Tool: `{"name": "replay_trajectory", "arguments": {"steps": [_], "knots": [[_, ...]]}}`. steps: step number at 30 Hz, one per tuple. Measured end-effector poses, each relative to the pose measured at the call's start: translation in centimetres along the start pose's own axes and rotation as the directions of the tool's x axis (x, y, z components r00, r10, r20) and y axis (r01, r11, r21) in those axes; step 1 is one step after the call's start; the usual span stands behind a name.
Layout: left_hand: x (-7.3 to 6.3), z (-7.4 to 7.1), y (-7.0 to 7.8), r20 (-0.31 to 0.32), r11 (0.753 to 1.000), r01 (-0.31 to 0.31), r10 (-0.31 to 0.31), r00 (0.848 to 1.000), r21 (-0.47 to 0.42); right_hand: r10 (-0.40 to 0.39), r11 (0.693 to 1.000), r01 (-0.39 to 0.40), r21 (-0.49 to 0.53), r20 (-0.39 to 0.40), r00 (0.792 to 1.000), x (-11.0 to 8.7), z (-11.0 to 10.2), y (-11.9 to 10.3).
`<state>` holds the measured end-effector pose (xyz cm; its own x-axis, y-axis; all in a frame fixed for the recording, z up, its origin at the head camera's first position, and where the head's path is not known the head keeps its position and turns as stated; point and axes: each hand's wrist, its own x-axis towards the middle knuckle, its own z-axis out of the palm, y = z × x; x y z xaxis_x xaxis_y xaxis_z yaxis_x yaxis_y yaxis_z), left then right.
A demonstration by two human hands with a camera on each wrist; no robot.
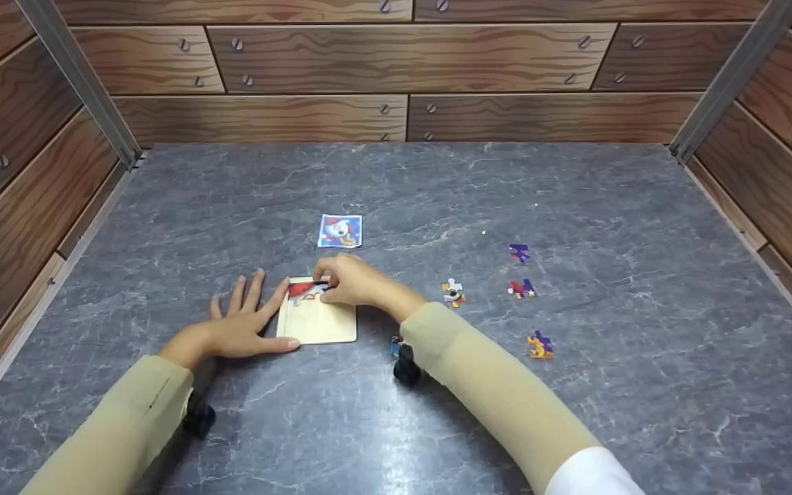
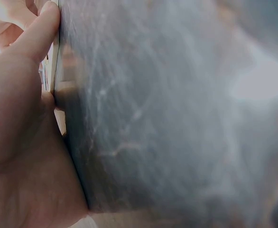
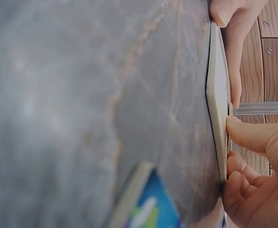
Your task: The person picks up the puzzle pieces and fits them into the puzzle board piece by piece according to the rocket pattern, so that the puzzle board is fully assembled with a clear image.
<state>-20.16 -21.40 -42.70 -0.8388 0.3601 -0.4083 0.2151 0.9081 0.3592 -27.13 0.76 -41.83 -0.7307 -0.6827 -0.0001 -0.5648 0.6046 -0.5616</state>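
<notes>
Now the left hand (image 1: 241, 330) lies spread, thumb and forefinger touching the pale tray (image 1: 324, 326) on the bench (image 1: 609, 206). At its far edge, the right hand (image 1: 349, 280) pinches a dark puzzle piece (image 1: 326, 280), partly hidden!

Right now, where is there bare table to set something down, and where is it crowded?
Bare table runs between the picture card and back wall, and from the orange-and-purple puzzle piece to the right wall. Crowded: the puzzle board, with the left hand and right hand at it.
</notes>
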Motion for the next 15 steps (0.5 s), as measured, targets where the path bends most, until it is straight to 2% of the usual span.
{"name": "replay_trajectory", "arguments": {"steps": [12,15], "knots": [[-0.09,-0.05,0.12,-0.005,1.000,0.000,0.000,1.000,-0.002,-0.002,1.000,0.002,0.013,0.011,1.000,0.01,-0.21,-0.06],[-0.10,-0.07,0.07,-0.004,1.000,-0.002,0.002,1.000,-0.006,0.005,0.999,-0.006,0.048,0.013,1.000,-0.27,-0.50,0.01]]}}
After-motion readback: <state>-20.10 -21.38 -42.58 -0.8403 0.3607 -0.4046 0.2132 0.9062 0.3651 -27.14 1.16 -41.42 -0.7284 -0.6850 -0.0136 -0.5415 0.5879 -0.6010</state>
